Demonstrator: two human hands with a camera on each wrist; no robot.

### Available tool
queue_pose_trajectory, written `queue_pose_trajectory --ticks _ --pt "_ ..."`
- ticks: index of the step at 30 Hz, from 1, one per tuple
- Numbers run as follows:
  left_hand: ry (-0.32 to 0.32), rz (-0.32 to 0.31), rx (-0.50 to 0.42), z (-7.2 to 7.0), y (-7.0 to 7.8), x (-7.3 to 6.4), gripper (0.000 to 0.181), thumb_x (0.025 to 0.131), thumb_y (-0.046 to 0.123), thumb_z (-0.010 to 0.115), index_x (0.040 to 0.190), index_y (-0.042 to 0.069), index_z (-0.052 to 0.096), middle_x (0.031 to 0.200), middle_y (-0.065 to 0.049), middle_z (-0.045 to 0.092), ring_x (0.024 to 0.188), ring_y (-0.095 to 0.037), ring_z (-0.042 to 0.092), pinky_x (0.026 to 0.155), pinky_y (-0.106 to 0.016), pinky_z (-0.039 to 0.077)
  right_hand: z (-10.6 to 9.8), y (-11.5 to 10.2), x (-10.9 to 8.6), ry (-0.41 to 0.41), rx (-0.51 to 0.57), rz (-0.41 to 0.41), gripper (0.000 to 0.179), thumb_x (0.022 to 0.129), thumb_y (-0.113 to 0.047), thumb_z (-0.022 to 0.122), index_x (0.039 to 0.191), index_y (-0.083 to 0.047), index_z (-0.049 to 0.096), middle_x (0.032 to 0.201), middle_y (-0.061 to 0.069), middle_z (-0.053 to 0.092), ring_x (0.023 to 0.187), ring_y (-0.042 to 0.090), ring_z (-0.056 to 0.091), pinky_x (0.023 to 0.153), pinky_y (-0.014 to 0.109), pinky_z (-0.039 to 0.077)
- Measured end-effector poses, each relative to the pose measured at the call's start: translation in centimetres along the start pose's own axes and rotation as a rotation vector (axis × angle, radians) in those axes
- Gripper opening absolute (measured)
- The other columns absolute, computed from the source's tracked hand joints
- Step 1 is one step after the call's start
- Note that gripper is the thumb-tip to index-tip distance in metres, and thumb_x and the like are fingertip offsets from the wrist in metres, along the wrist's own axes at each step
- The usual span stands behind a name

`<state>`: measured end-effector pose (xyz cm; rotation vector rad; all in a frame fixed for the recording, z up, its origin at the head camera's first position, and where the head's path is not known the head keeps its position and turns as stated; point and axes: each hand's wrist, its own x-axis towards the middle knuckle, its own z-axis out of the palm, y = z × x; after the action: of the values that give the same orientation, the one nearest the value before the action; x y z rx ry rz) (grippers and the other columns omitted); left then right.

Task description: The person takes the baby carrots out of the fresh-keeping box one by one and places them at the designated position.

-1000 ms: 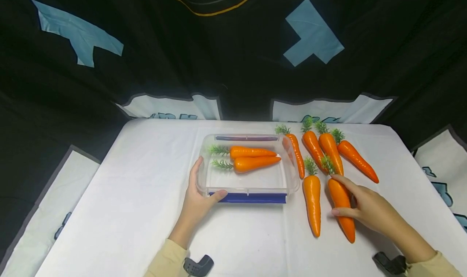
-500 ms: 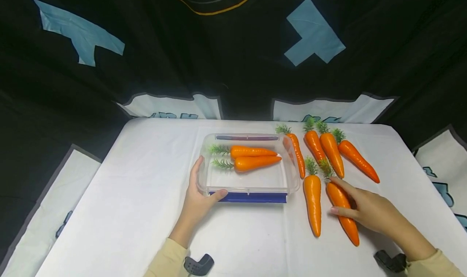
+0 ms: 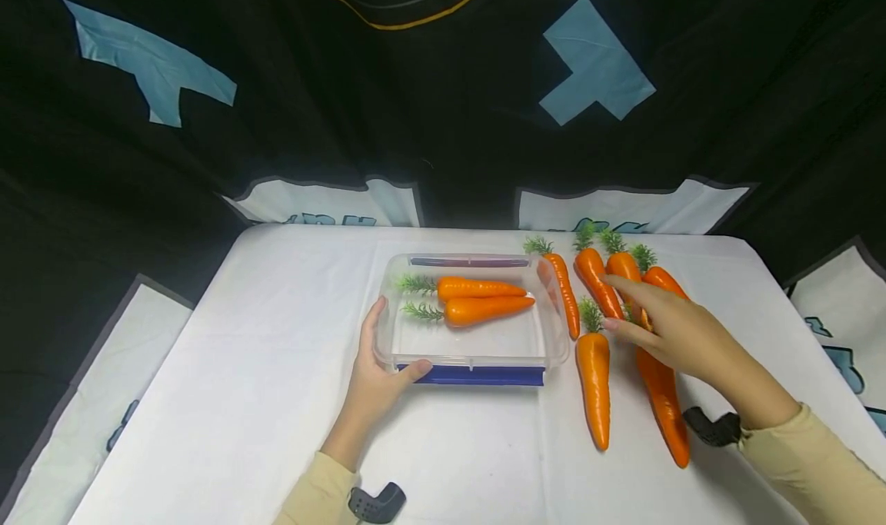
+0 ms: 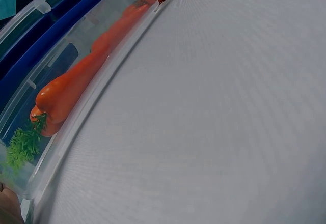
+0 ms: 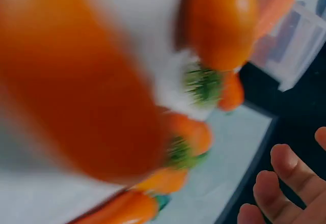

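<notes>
Step in hand, as I am judging it: selecting a loose carrot, no grasp yet being made. The next move is calling for thumb and fingers to be closing round one carrot without nudging its neighbours, the box being kept steady.

Hands, two. The left hand (image 3: pixel 374 383) is holding the near left corner of the box, thumb lying over the front. The right hand (image 3: pixel 681 333) is hovering among the loose carrots, thumb and fingers parted, gripping nothing; whether a fingertip is touching one, I cannot tell.

Box (image 3: pixel 484 360), one: clear plastic, blue latches, standing on the white-covered counter (image 3: pixel 277 340).

Carrots, eight. Inside the box, two (image 3: pixel 487 310), lying side by side, tops pointing left. Outside, right of the box, six: one (image 3: pixel 562 294) lying just beside the box wall; three (image 3: pixel 594 273) (image 3: pixel 623 264) (image 3: pixel 664 279) lying farther back; two (image 3: pixel 593 390) (image 3: pixel 664 413) lying nearer the person, the rightmost partly hiding beneath the right hand.
</notes>
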<state>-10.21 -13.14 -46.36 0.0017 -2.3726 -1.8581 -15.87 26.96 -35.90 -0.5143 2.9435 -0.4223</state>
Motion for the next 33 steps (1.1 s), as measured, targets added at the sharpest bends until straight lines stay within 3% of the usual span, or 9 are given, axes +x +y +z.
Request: queue_pose_trajectory --ticks 2,6,8,13,18,22,28,33 --pt "0.0 -0.002 -0.001 0.0 0.0 0.0 0.112 0.073 0.029 0.089 0.157 0.04 0.017 0.166 0.008 0.017 0.154 -0.025 0.016 0.123 -0.063 0.013 -0.3 -1.2 1.1 0.02 0.0 -0.042 0.083 0.088 -0.071 0.052 0.151 -0.018 0.042 0.142 0.017 0.055 0.122 0.037 0.055 0.097 0.067 0.047" --pt "-0.001 -0.004 0.003 -0.1 0.0 0.0 0.112 0.073 0.032 0.089 0.157 0.038 0.016 0.166 0.007 0.016 0.154 -0.027 0.015 0.122 -0.064 0.013 -0.4 -3.6 3.5 0.044 -0.016 -0.143 0.076 0.089 -0.07 0.052 0.152 -0.028 0.041 0.135 0.008 0.06 0.12 0.031 0.056 0.099 0.061 0.05" --pt "0.0 -0.006 0.003 -0.1 -0.1 0.0 0.112 0.073 0.033 0.089 0.157 0.038 0.016 0.166 0.008 0.016 0.154 -0.027 0.014 0.122 -0.064 0.013 -0.2 -4.7 4.6 0.046 -0.035 -0.207 0.071 0.091 -0.067 0.053 0.151 -0.031 0.04 0.123 0.003 0.064 0.112 0.026 0.057 0.096 0.055 0.052" --pt "-0.002 -0.01 0.005 -0.1 -0.2 0.0 0.112 0.073 0.031 0.089 0.158 0.037 0.016 0.166 0.009 0.016 0.154 -0.027 0.014 0.122 -0.064 0.013 0.8 -7.1 6.8 0.02 -0.076 -0.392 0.064 0.091 -0.056 0.062 0.148 -0.035 0.044 0.125 0.002 0.064 0.116 0.026 0.057 0.1 0.05 0.052" --pt "-0.005 -0.016 0.017 -0.1 -0.3 0.0 0.111 0.074 0.031 0.088 0.157 0.04 0.015 0.166 0.01 0.016 0.154 -0.027 0.015 0.121 -0.065 0.013 2.5 -8.7 8.3 0.013 -0.111 -0.534 0.064 0.087 -0.046 0.072 0.146 -0.035 0.048 0.129 0.002 0.065 0.12 0.028 0.057 0.109 0.055 0.045" --pt "-0.008 -0.012 0.019 -0.1 -0.2 0.0 0.11 0.075 0.031 0.088 0.157 0.041 0.015 0.166 0.011 0.015 0.155 -0.026 0.013 0.122 -0.065 0.012 3.7 -9.8 8.9 -0.001 -0.184 -0.555 0.065 0.085 -0.04 0.076 0.143 -0.039 0.048 0.127 -0.001 0.065 0.116 0.027 0.061 0.107 0.064 0.041" --pt "-0.008 -0.01 0.011 -0.1 -0.1 0.0 0.11 0.074 0.029 0.088 0.157 0.041 0.015 0.166 0.01 0.015 0.155 -0.026 0.014 0.122 -0.063 0.013 4.9 -11.2 9.3 -0.062 -0.258 -0.523 0.067 0.087 -0.038 0.075 0.144 -0.051 0.041 0.128 -0.005 0.062 0.112 0.022 0.059 0.103 0.055 0.046" --pt "-0.004 -0.012 0.006 -0.1 -0.1 0.0 0.11 0.074 0.029 0.088 0.157 0.041 0.016 0.166 0.01 0.016 0.154 -0.026 0.015 0.122 -0.063 0.013 5.7 -11.2 9.6 -0.052 -0.264 -0.523 0.069 0.088 -0.039 0.074 0.145 -0.053 0.039 0.135 -0.006 0.061 0.117 0.022 0.06 0.104 0.052 0.045"
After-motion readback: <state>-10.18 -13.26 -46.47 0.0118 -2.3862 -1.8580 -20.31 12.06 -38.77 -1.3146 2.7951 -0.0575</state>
